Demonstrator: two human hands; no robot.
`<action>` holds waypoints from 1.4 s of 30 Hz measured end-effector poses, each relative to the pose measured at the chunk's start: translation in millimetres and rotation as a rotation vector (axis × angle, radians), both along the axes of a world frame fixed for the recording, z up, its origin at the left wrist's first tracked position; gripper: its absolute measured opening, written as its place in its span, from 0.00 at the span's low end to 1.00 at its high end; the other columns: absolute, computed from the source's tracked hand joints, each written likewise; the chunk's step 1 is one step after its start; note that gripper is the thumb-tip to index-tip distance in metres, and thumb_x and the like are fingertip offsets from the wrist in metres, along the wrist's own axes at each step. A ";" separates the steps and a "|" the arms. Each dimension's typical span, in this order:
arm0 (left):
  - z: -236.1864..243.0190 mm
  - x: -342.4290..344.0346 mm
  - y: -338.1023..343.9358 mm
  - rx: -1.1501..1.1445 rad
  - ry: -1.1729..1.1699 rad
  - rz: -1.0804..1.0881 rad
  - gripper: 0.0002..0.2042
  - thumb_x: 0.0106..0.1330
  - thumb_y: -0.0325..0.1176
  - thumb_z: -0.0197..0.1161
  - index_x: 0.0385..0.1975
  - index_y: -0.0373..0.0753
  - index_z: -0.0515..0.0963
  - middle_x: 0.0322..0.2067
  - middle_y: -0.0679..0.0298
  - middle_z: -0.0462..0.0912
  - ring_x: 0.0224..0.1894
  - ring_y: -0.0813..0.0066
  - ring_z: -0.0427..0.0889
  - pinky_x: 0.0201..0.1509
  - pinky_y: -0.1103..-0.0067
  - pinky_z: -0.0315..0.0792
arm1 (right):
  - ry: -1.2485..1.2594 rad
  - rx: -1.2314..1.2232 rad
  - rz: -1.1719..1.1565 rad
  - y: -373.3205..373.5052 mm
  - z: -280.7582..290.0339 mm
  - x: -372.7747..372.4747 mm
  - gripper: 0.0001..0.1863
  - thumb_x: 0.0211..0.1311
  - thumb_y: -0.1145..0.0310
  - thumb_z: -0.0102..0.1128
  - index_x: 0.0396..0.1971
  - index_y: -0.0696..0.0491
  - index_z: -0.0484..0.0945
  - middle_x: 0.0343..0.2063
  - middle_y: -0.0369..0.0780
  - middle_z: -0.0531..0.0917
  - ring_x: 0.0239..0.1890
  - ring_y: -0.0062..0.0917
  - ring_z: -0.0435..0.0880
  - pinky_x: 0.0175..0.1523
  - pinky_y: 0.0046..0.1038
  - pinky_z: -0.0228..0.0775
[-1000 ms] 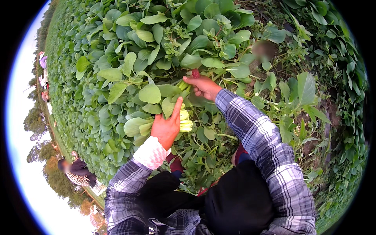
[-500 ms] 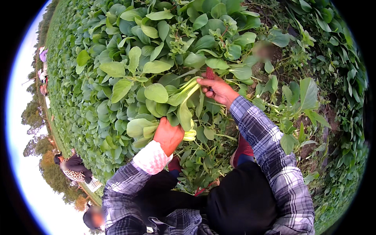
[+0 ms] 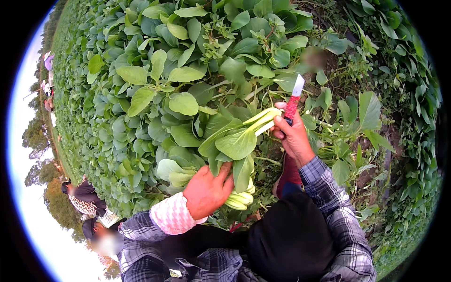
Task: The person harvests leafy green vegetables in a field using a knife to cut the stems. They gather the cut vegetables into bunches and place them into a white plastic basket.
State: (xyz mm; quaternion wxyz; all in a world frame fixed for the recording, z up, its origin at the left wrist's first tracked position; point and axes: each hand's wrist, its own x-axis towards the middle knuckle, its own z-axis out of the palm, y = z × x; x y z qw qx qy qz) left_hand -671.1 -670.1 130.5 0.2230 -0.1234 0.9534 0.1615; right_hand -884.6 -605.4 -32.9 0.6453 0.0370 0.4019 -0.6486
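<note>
My left hand (image 3: 206, 190) is closed around a bunch of bok choy; its pale stalk ends (image 3: 240, 199) stick out on the right of the fist and leaves on the left. My right hand (image 3: 295, 138) is closed on a small knife (image 3: 291, 107) with a red wrapped handle, its short blade pointing up and away. The same hand pinches the pale stalk base of another bok choy (image 3: 236, 143), whose leaves droop leftward over my left hand's fingers. Both hands are above the crop, the right one slightly farther out.
Dense rows of leafy greens (image 3: 141, 103) spread ahead and to the left. Taller weeds (image 3: 371, 117) and bare soil lie to the right. My dark-covered knee (image 3: 291, 235) and a red shoe (image 3: 287, 176) are below the hands. Other people (image 3: 87, 199) are at the far left edge.
My right hand has pulled back and to the right with the bok choy, lifting it off the plants; the knife blade now shows. My left hand has come nearer with its bunch.
</note>
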 end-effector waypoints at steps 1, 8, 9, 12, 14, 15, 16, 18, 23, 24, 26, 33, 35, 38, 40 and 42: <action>3.1 -2.2 1.4 0.072 0.085 0.018 0.23 0.49 0.29 0.55 0.48 0.29 0.71 0.53 0.39 0.69 0.35 0.63 0.76 0.40 0.72 0.70 | 0.024 0.016 -0.064 7.1 3.3 -4.9 0.20 0.60 0.74 0.60 0.51 0.53 0.68 0.36 0.36 0.79 0.29 0.16 0.76 0.25 0.14 0.59; 24.2 -12.9 -5.4 0.731 0.319 0.333 0.41 0.49 0.40 0.70 0.62 0.29 0.58 0.60 0.49 0.66 0.55 0.57 0.73 0.51 0.70 0.68 | 0.607 -0.202 0.142 49.0 37.2 -25.0 0.21 0.49 0.81 0.66 0.45 0.56 0.73 0.48 0.42 0.76 0.52 0.27 0.75 0.57 0.29 0.66; 19.7 -13.6 -6.7 0.722 0.369 0.360 0.42 0.49 0.40 0.71 0.62 0.29 0.58 0.59 0.49 0.67 0.55 0.56 0.73 0.52 0.69 0.67 | 0.614 -0.264 0.260 51.1 45.1 -24.0 0.21 0.49 0.81 0.67 0.44 0.57 0.73 0.48 0.42 0.76 0.52 0.27 0.74 0.57 0.30 0.66; -3.7 -13.8 -7.9 0.816 0.438 0.440 0.43 0.43 0.34 0.72 0.62 0.29 0.58 0.59 0.49 0.66 0.61 0.51 0.66 0.60 0.60 0.59 | 0.509 -0.419 0.462 53.8 63.1 -16.5 0.20 0.49 0.79 0.68 0.44 0.56 0.74 0.47 0.41 0.76 0.53 0.28 0.74 0.58 0.31 0.65; -7.5 -12.6 -12.7 0.774 0.345 0.428 0.43 0.41 0.33 0.72 0.61 0.33 0.60 0.61 0.49 0.62 0.65 0.50 0.59 0.65 0.58 0.52 | 0.402 -0.360 0.436 57.8 60.4 -12.1 0.21 0.50 0.79 0.67 0.45 0.56 0.73 0.47 0.40 0.76 0.53 0.27 0.74 0.58 0.31 0.65; -14.2 -10.3 -9.2 0.836 0.360 0.505 0.42 0.42 0.33 0.72 0.61 0.37 0.60 0.63 0.50 0.58 0.67 0.51 0.55 0.68 0.58 0.48 | 0.365 -0.374 0.462 58.3 59.2 -10.3 0.21 0.50 0.79 0.67 0.46 0.56 0.73 0.48 0.40 0.76 0.53 0.26 0.73 0.58 0.31 0.65; -24.6 -3.1 -3.6 1.085 0.357 0.649 0.39 0.45 0.31 0.71 0.61 0.37 0.61 0.65 0.53 0.57 0.67 0.58 0.57 0.67 0.62 0.51 | 0.327 -0.387 0.487 58.1 57.9 -8.7 0.21 0.51 0.78 0.67 0.47 0.56 0.73 0.48 0.39 0.76 0.53 0.26 0.73 0.58 0.31 0.65; -30.6 -4.1 3.9 1.503 0.308 0.893 0.36 0.48 0.29 0.70 0.60 0.37 0.61 0.63 0.57 0.60 0.64 0.68 0.60 0.64 0.69 0.57 | 0.271 -0.359 0.538 60.3 55.3 -7.8 0.22 0.52 0.78 0.67 0.48 0.55 0.72 0.49 0.38 0.75 0.53 0.25 0.73 0.58 0.30 0.65; -35.6 3.2 2.1 1.397 0.047 1.031 0.33 0.49 0.26 0.68 0.58 0.36 0.63 0.47 0.65 0.75 0.50 0.78 0.73 0.54 0.77 0.68 | 0.212 -0.181 0.751 62.0 39.3 -6.0 0.22 0.66 0.68 0.53 0.58 0.55 0.64 0.46 0.35 0.72 0.48 0.18 0.73 0.50 0.26 0.69; -32.0 -1.8 -3.8 1.367 -0.060 0.958 0.36 0.49 0.26 0.68 0.61 0.37 0.60 0.52 0.63 0.73 0.53 0.77 0.71 0.57 0.76 0.67 | 0.162 -0.107 0.806 57.1 34.6 -5.3 0.22 0.69 0.65 0.50 0.60 0.55 0.62 0.45 0.35 0.72 0.46 0.17 0.74 0.48 0.26 0.69; -22.2 -17.4 -12.4 1.040 -0.008 0.583 0.40 0.45 0.25 0.67 0.63 0.35 0.58 0.57 0.54 0.69 0.54 0.66 0.75 0.58 0.75 0.67 | 0.611 -0.149 0.875 46.7 17.4 -1.1 0.26 0.72 0.62 0.42 0.66 0.52 0.53 0.41 0.37 0.69 0.37 0.17 0.75 0.35 0.22 0.69; -19.8 -64.8 -37.3 0.664 -0.278 0.304 0.45 0.41 0.29 0.67 0.64 0.29 0.54 0.67 0.42 0.42 0.44 0.47 0.78 0.47 0.66 0.75 | 0.913 -0.274 0.907 9.6 -27.4 43.4 0.36 0.56 0.68 0.56 0.64 0.56 0.54 0.44 0.50 0.70 0.44 0.44 0.76 0.46 0.38 0.70; -37.2 -58.6 -54.5 0.667 -0.333 0.363 0.44 0.40 0.30 0.67 0.63 0.28 0.57 0.66 0.35 0.36 0.44 0.45 0.79 0.50 0.68 0.74 | 0.962 -0.307 0.983 18.7 -41.4 53.5 0.37 0.51 0.71 0.58 0.63 0.56 0.56 0.41 0.49 0.71 0.41 0.44 0.78 0.45 0.39 0.72; -51.5 -40.5 -81.5 0.491 -0.414 0.521 0.44 0.39 0.31 0.67 0.62 0.29 0.58 0.65 0.30 0.38 0.49 0.50 0.78 0.56 0.72 0.71 | 1.293 -0.304 1.361 11.1 -27.8 55.1 0.35 0.46 0.76 0.60 0.59 0.56 0.60 0.42 0.49 0.73 0.36 0.42 0.81 0.39 0.36 0.75; -58.8 -20.9 -93.4 0.313 -0.447 0.567 0.44 0.39 0.32 0.68 0.62 0.30 0.59 0.64 0.29 0.37 0.50 0.51 0.77 0.58 0.72 0.69 | 1.436 -0.372 1.307 1.4 6.4 36.5 0.34 0.43 0.79 0.58 0.56 0.64 0.63 0.37 0.48 0.73 0.30 0.40 0.81 0.33 0.36 0.75; -66.8 0.6 -98.8 0.335 -0.502 0.618 0.44 0.38 0.32 0.70 0.62 0.33 0.61 0.64 0.29 0.38 0.53 0.49 0.75 0.60 0.72 0.68 | 1.558 -0.629 1.418 -19.8 55.1 16.9 0.30 0.45 0.77 0.58 0.52 0.69 0.65 0.34 0.49 0.76 0.30 0.38 0.82 0.32 0.33 0.75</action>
